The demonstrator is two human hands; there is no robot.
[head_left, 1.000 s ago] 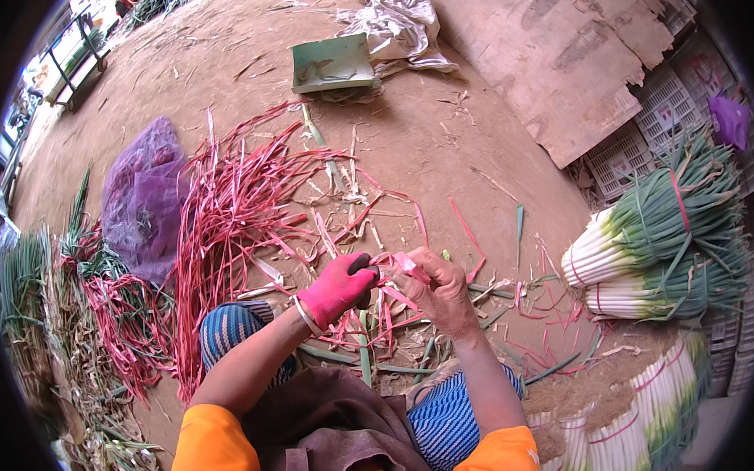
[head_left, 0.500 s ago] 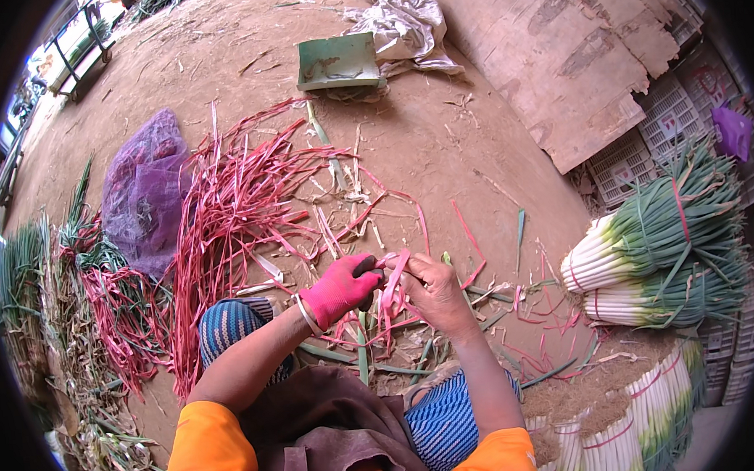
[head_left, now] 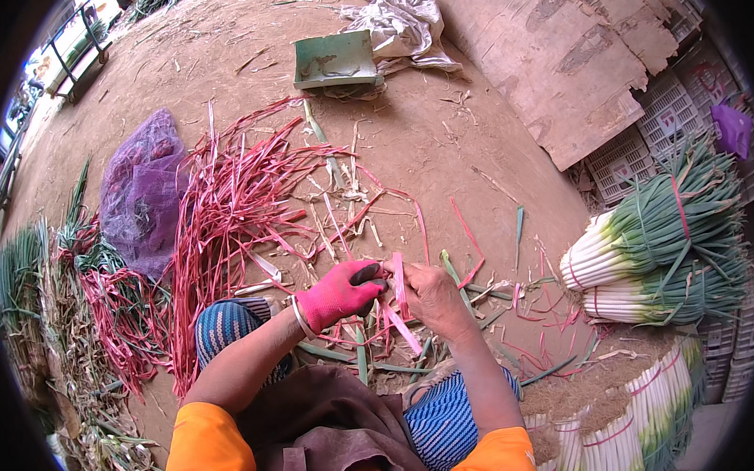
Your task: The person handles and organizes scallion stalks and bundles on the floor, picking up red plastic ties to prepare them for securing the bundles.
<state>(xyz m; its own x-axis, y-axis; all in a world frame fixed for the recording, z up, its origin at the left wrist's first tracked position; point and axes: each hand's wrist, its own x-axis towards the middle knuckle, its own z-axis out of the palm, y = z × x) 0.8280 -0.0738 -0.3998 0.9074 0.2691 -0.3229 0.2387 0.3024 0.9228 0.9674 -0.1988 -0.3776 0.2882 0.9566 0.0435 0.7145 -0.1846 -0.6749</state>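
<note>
Pink strap (head_left: 399, 277) apparently in two-hand handling step, near side: gloved left hand (head_left: 341, 293) pinches, bare right hand (head_left: 434, 299) grasps it. Next move seemingly calls for steady fingertips.

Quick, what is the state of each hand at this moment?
Left hand: closed, holding a pink strip.
Right hand: closed, holding the pink strip too.

1. Bright-pink, black-tipped work glove (head_left: 325, 300) on the left hand (head_left: 339, 293).
2. Narrow, pale wristband (head_left: 303, 317) at the glove's cuff.
3. Orange short-sleeved shirt (head_left: 205, 445).
4. Dark brown apron (head_left: 326, 414).
5. Blue, wavy-striped trousers (head_left: 452, 419).
</note>
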